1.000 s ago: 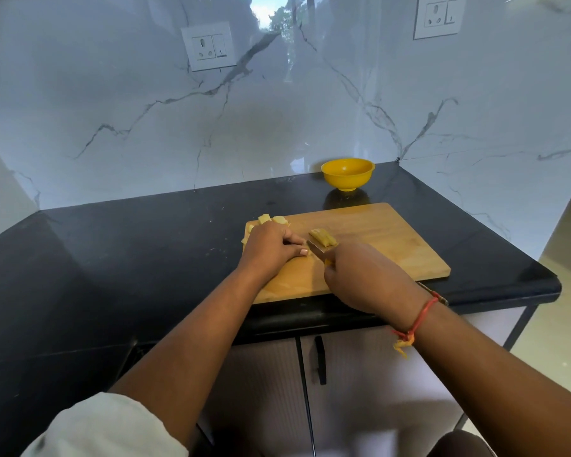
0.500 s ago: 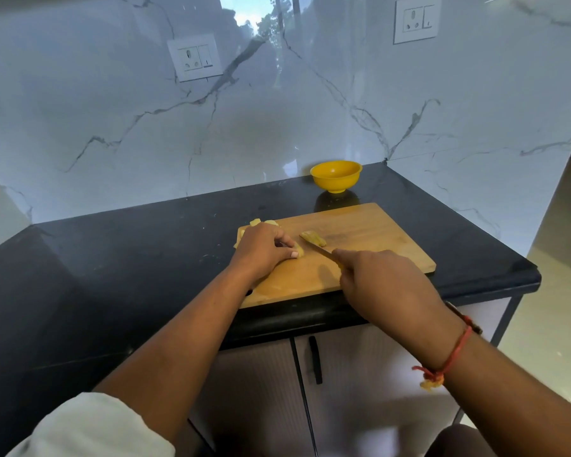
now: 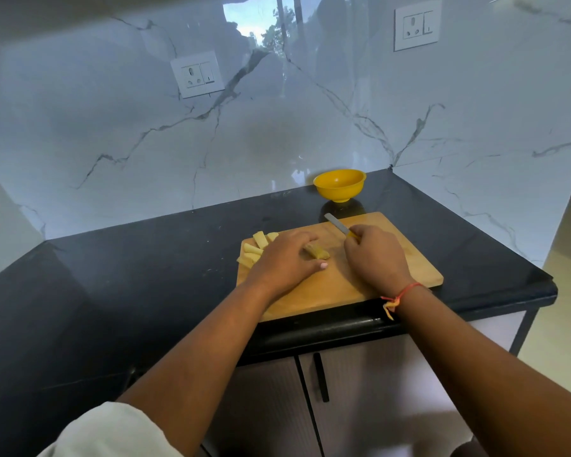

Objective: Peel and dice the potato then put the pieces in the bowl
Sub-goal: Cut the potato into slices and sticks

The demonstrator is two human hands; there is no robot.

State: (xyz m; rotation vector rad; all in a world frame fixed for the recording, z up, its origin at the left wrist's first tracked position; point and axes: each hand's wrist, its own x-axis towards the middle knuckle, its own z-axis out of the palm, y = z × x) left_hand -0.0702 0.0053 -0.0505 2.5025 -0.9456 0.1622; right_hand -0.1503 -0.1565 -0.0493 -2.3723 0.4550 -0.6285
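Piece (image 3: 317, 252): peeled, pale yellow, lies near mid board (image 3: 393, 275), under L hand (image 3: 282, 263). Not diced yet.
Sticks (image 3: 257, 248): cut lengths piled at board's far-left corner, just beside L hand. Long strips, not cubes, as far as I can tell.
Bowl (image 3: 339, 185): yellow, on counter (image 3: 129, 275) beyond board's far edge, apart from it. Looks empty, but inside only partly seen.
Progress: peel looks done (no skin in view) and most of the potato is cut to strips. Left to do: strip this piece, cross-cut everything to dice, move it all to bowl. Roughly halfway, by my guess.
L hand: palm down, fingers curled over piece, thumb out along its near side. Pins it to board.
R hand (image 3: 374, 255): just right of piece, fist wrapped tight round handle of knife (image 3: 337, 223).
Knife: blade sticks out past knuckles, tip aimed far-left toward bowl, clear of piece. Can't tell if it touches board.
Arms: both forearms reach in from near edge, converging on board. Thread (image 3: 397, 296) on R wrist.
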